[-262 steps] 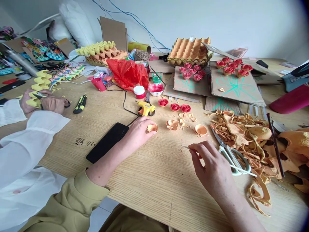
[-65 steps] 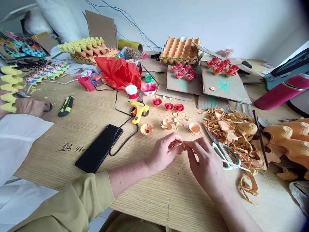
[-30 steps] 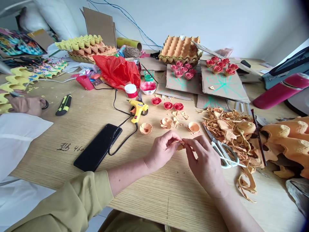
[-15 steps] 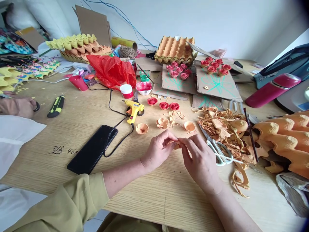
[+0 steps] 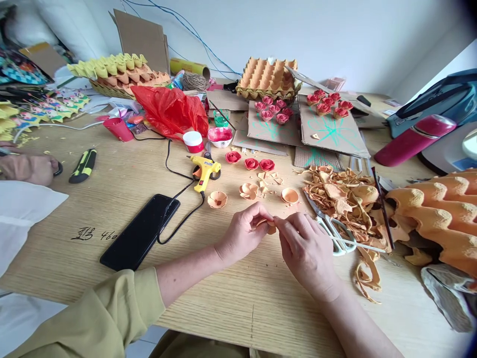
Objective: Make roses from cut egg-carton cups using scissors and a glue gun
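Between the fingertips of my left hand (image 5: 246,231) is a small orange egg-carton piece (image 5: 271,227), partly hidden by the fingers. My right hand (image 5: 307,251) pinches at the right edge of that piece, its fingertips touching it, and a thin pale stick (image 5: 361,245) juts out to the right from behind this hand. Just beyond my hands sit an orange petalled cup (image 5: 217,199), a second flower-shaped cup (image 5: 248,191) and a plain round cup (image 5: 289,196). Three red paper roses (image 5: 251,164) lie behind them.
A yellow glue gun (image 5: 203,171) and black phone (image 5: 139,231) lie left. Scissors (image 5: 337,236), carton scraps (image 5: 335,191) and an orange egg tray (image 5: 439,209) are right. Red roses stand on cardboard (image 5: 330,129) behind. Another person's hand (image 5: 32,168) is at far left.
My right hand has turned slightly at the orange piece, and the pale stick behind it has shifted right. The whole view has moved a little.
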### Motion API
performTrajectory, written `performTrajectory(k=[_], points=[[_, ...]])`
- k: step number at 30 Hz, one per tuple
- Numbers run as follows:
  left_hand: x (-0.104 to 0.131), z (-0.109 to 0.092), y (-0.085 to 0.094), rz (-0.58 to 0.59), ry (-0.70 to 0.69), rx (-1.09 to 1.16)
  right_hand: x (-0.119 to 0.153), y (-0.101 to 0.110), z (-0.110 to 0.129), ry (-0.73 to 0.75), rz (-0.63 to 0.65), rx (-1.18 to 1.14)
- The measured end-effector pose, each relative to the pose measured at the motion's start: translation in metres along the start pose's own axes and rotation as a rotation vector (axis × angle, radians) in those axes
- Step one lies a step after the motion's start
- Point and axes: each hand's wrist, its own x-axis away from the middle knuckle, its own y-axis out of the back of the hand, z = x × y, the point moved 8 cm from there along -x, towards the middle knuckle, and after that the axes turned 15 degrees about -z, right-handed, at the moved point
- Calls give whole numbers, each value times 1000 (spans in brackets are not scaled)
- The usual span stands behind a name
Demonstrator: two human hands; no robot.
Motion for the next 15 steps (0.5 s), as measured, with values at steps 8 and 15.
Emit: performTrajectory(k=[8,15], points=[[-1,1,3,-60,0,-12,-2,-1,-6,-129,-24,-140],[-1,-5,4,-45,-83,-228,1,-2,-2,-30,-4,-12]])
